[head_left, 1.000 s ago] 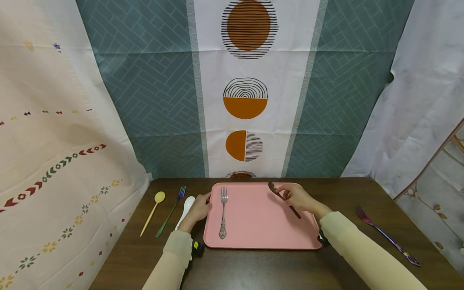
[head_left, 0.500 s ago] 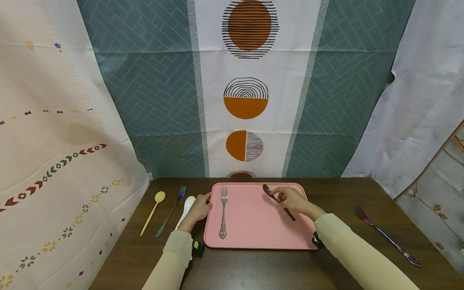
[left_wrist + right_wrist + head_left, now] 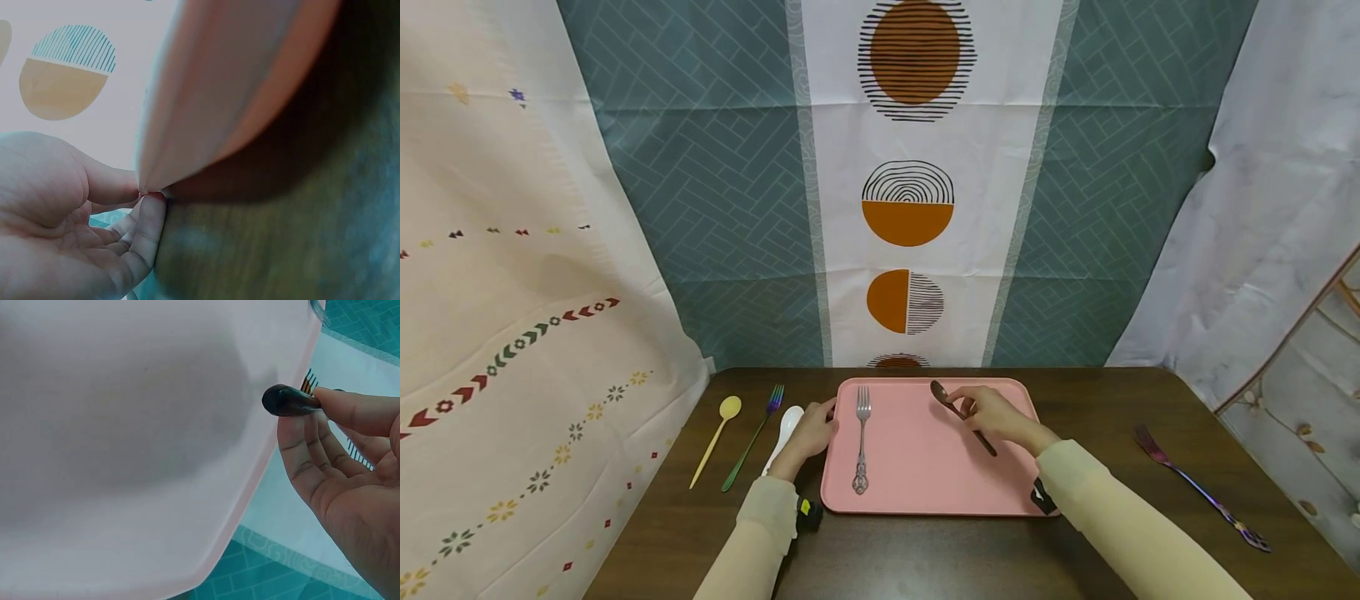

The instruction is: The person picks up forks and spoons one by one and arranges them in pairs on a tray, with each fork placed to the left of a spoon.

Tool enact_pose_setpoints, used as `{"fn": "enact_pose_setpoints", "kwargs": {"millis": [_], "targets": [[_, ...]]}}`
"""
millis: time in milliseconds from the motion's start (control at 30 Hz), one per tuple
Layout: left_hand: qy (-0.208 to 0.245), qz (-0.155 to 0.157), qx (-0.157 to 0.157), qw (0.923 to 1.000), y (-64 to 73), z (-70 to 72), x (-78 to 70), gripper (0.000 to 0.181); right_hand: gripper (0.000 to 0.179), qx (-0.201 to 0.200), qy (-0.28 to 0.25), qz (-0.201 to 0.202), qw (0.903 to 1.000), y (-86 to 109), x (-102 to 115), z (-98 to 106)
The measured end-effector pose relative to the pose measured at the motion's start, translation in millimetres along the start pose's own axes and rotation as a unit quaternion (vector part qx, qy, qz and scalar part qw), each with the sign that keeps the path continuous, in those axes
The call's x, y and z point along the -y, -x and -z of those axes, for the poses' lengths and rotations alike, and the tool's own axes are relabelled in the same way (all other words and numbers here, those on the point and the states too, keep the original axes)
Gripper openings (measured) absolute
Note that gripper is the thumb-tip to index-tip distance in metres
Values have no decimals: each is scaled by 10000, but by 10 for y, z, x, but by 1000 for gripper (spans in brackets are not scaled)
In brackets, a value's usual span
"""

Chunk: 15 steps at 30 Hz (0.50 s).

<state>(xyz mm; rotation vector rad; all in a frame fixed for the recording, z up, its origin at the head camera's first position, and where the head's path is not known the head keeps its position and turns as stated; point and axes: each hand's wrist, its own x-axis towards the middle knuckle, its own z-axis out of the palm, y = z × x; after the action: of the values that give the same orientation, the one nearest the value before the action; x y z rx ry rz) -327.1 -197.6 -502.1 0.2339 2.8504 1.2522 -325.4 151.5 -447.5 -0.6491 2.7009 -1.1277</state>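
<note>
A pink tray [image 3: 925, 475] lies on the dark wooden table [image 3: 925, 558]. A silver fork [image 3: 862, 439] rests on the tray's left part. My right hand [image 3: 992, 414] pinches a dark spoon [image 3: 960, 414] over the tray's middle-right, bowl pointing away; in the right wrist view the spoon [image 3: 289, 400] sits between thumb and fingers above the tray [image 3: 125, 437]. My left hand [image 3: 811, 433] holds the tray's left edge; the left wrist view shows its fingertips [image 3: 147, 215] pinching the tray rim [image 3: 206, 125].
Left of the tray lie a yellow spoon [image 3: 718, 436], a green-handled fork [image 3: 754, 436] and a white spoon [image 3: 786, 429]. An iridescent purple fork [image 3: 1198, 485] lies at the right side of the table. Patterned cloths hang behind and to the sides.
My right hand has carried the dark spoon leftward over the tray, toward its middle. The left hand has stayed on the tray's edge.
</note>
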Motion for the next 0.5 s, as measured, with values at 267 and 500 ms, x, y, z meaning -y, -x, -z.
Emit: {"fn": "enact_pose_setpoints", "kwargs": {"millis": [267, 500], "targets": [[18, -4, -3, 10000, -1, 1, -17, 51, 46, 87, 60, 56, 9999, -36, 56, -55], [8, 70, 24, 10000, 2, 11, -9, 52, 46, 100, 3, 6, 9999, -78, 130, -110]]}}
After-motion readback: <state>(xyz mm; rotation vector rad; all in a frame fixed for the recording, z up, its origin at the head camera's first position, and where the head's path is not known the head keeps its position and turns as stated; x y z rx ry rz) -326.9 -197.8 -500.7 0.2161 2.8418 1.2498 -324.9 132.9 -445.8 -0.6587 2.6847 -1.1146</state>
